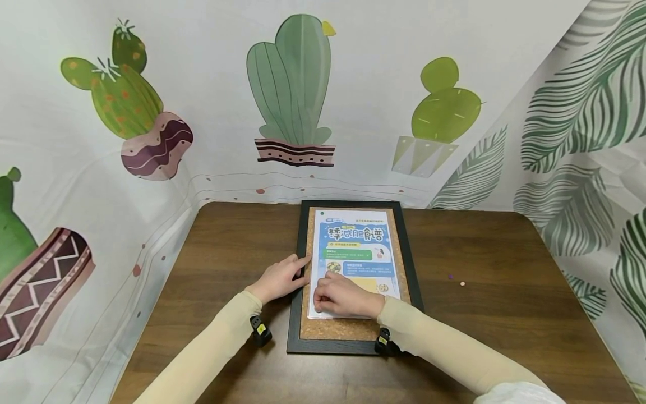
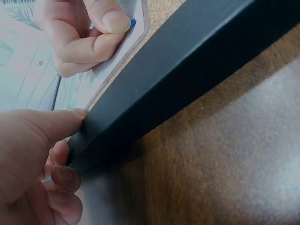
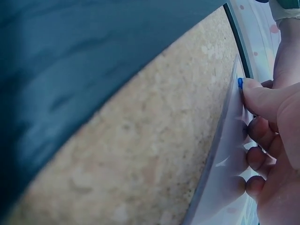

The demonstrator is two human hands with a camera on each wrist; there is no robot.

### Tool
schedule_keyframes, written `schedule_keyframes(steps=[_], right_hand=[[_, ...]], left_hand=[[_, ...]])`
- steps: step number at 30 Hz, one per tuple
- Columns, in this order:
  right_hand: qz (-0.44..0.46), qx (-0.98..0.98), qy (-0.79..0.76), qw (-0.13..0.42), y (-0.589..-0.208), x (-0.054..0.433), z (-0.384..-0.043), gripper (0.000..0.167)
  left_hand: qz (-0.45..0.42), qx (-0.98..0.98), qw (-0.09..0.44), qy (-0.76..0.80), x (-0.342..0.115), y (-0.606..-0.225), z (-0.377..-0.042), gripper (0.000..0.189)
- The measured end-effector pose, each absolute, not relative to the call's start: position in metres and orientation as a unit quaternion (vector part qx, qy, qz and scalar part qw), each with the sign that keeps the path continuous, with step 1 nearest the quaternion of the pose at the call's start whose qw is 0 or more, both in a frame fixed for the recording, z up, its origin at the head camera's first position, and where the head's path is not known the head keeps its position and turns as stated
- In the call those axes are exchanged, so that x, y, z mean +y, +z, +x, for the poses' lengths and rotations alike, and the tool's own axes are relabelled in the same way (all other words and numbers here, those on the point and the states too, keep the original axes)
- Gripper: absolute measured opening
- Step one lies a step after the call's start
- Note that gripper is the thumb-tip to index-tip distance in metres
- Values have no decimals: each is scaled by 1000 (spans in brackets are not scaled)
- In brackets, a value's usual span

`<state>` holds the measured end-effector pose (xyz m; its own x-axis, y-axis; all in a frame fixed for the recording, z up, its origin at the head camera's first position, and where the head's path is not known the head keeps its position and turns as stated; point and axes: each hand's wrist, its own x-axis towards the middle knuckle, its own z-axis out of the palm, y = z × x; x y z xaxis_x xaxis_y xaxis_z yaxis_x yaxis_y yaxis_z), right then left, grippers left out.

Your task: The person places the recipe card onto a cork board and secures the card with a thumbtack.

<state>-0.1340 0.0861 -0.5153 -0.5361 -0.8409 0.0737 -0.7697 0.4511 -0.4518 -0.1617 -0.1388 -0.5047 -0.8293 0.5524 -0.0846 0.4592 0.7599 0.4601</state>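
right there, my right hand (image 1: 347,294) has the blue pin (image 2: 133,23) pinched between thumb and finger, and that small grip is the whole story. the pin sits right at my fingertips, just inside the near left corner of the printed sheet (image 1: 353,247), with a bare strip of cork (image 3: 136,136) running just beside it along the sheet's near edge. only a bit of blue peeps out past the thumb, so i can't tell which way the shaft leans, or whether the point is touching the paper. my judgement: everything turns on how squarely that pin stands over the corner, and a slant would tug the sheet sideways.

over on the other side, my left hand (image 1: 279,279) grasps the framed board (image 1: 330,347) by its left edge, thumb laid on top, fingers curled against the outer side. it's close by, a little farther toward the worktop's far edge than the pin, but the right is plainly the nearer hand. board and sheet share one long axis, near to far across the worktop (image 1: 504,303), the board's far end close to the worktop's far edge. a green pin (image 1: 322,214) marks the sheet's far left corner. toward the worktop's right edge, well apart from the board, lie a purple bit (image 1: 451,276) and a pale bit (image 1: 462,283), side by side.
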Motion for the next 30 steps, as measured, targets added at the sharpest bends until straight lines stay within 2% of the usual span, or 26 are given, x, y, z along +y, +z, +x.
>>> schedule_keyframes(steps=[17,30], right_hand=[[-493,843,-204,63,-517,87,-132,10],[-491,838,-229,72,-522,90,-137,11]], left_hand=[[268,934,109,211,-137,-504,-162,60],[268,934,108,212,-138,-505,-162,60]])
